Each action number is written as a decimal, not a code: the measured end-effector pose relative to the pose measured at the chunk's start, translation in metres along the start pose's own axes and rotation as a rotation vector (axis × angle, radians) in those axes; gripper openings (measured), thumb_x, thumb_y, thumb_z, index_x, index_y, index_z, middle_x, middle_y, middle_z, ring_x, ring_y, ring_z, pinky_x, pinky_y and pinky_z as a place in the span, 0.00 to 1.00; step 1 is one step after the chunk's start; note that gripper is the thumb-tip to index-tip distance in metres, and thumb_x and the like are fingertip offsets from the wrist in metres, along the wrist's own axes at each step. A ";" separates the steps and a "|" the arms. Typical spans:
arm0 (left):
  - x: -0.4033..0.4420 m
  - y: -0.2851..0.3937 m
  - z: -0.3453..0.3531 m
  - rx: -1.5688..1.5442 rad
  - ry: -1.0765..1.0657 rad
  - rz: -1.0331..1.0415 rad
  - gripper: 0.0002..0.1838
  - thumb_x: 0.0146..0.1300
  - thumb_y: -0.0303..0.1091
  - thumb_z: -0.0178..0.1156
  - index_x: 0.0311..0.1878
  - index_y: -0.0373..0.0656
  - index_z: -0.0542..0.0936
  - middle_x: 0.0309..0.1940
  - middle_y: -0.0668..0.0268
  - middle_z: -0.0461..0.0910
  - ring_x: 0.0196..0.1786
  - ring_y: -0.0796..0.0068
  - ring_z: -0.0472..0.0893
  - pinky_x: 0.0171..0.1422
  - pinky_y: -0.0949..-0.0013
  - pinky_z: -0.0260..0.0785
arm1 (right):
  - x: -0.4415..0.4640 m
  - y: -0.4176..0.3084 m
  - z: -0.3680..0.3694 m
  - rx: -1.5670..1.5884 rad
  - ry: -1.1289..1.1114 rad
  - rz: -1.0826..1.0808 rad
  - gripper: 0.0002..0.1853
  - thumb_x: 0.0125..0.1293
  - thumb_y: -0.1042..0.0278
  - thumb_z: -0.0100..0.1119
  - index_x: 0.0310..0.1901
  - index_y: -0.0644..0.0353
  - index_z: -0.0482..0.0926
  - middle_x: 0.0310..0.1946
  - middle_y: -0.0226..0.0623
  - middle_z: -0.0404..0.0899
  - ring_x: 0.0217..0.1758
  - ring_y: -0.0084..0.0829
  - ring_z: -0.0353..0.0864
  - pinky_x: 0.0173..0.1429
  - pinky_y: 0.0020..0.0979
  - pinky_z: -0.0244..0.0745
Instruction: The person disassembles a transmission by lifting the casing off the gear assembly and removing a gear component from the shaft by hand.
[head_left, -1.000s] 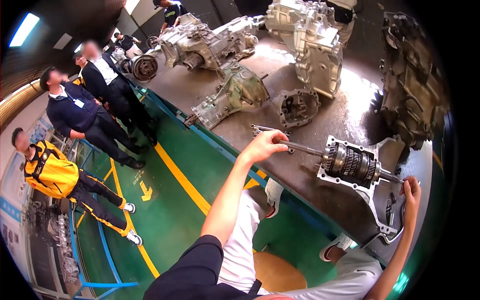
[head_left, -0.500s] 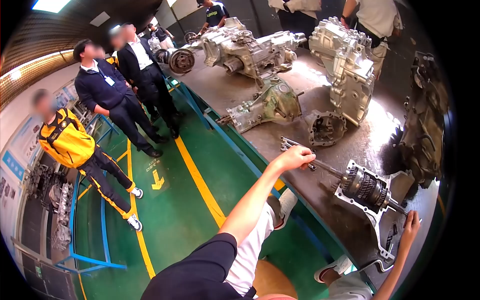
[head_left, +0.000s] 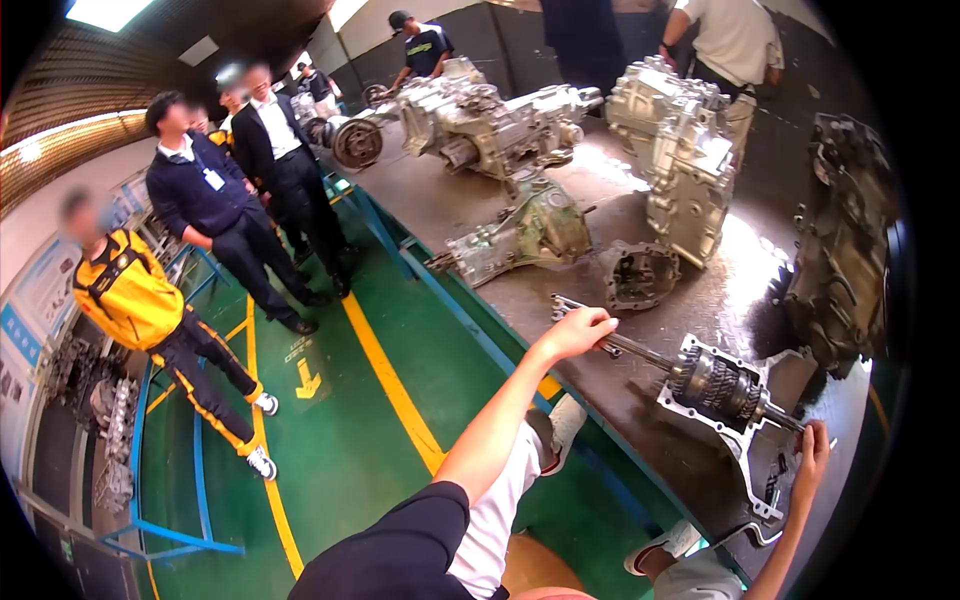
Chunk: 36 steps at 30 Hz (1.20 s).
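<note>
A gear shaft with several toothed gears lies in an open metal gearbox housing on the table. My left hand is closed around the shaft's thin far-left end, fingers pinched together. At the opposite end, my right hand has its fingers closed on the shaft tip, just outside the housing rim. Beside the left hand, slim metal rods with forked ends lie partly hidden behind the fingers. Small dark parts rest near the right hand, next to the housing's lower arm.
The metal table carries a bell-shaped casing, a greenish gearbox, large transmissions and an upright silver case. A dark engine block stands at right. Several people stand left of the table; others are behind it.
The view has shifted slightly, so the table things sit a little farther left. Both hands stay on the shaft ends. Behind the table, a person in dark clothes has changed position.
</note>
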<state>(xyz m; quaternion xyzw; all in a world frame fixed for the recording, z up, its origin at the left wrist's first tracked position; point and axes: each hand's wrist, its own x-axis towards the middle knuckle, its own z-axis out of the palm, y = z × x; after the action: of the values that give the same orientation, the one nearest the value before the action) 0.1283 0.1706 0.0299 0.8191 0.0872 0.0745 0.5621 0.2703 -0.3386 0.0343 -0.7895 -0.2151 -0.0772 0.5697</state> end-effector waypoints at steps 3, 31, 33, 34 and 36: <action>-0.004 0.003 -0.004 -0.018 -0.078 0.006 0.14 0.72 0.42 0.57 0.42 0.38 0.79 0.29 0.69 0.78 0.33 0.81 0.77 0.40 0.74 0.72 | -0.003 -0.010 -0.002 -0.016 -0.042 -0.005 0.07 0.74 0.67 0.51 0.39 0.62 0.73 0.26 0.26 0.64 0.30 0.18 0.63 0.35 0.23 0.58; -0.015 0.005 -0.014 -0.046 -0.098 0.018 0.15 0.66 0.34 0.64 0.52 0.38 0.78 0.40 0.70 0.80 0.43 0.82 0.77 0.49 0.74 0.73 | 0.001 -0.019 0.014 0.151 0.002 0.232 0.22 0.75 0.52 0.52 0.25 0.59 0.74 0.18 0.23 0.67 0.20 0.16 0.64 0.26 0.23 0.58; -0.015 0.005 -0.015 -0.044 -0.112 0.001 0.16 0.66 0.35 0.65 0.53 0.38 0.78 0.41 0.70 0.80 0.43 0.82 0.78 0.50 0.74 0.72 | -0.004 -0.038 0.016 0.156 -0.001 0.104 0.13 0.73 0.61 0.55 0.33 0.60 0.74 0.23 0.24 0.69 0.24 0.15 0.65 0.29 0.22 0.58; -0.015 0.003 -0.014 -0.043 -0.105 0.000 0.16 0.66 0.35 0.65 0.53 0.38 0.78 0.41 0.70 0.80 0.43 0.82 0.78 0.50 0.74 0.72 | -0.004 -0.035 0.013 0.159 -0.007 0.100 0.13 0.73 0.61 0.55 0.33 0.60 0.74 0.23 0.24 0.69 0.24 0.15 0.65 0.29 0.22 0.58; -0.014 0.001 -0.013 -0.043 -0.100 0.046 0.17 0.65 0.36 0.65 0.52 0.37 0.78 0.42 0.68 0.81 0.45 0.80 0.78 0.52 0.72 0.71 | -0.004 -0.021 0.006 0.096 -0.072 0.060 0.07 0.71 0.68 0.57 0.38 0.61 0.73 0.26 0.24 0.69 0.28 0.15 0.64 0.30 0.21 0.57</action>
<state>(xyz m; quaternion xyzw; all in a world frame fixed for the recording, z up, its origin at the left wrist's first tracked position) 0.1114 0.1788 0.0348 0.8114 0.0384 0.0483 0.5812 0.2563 -0.3282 0.0490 -0.7697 -0.2150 -0.0210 0.6007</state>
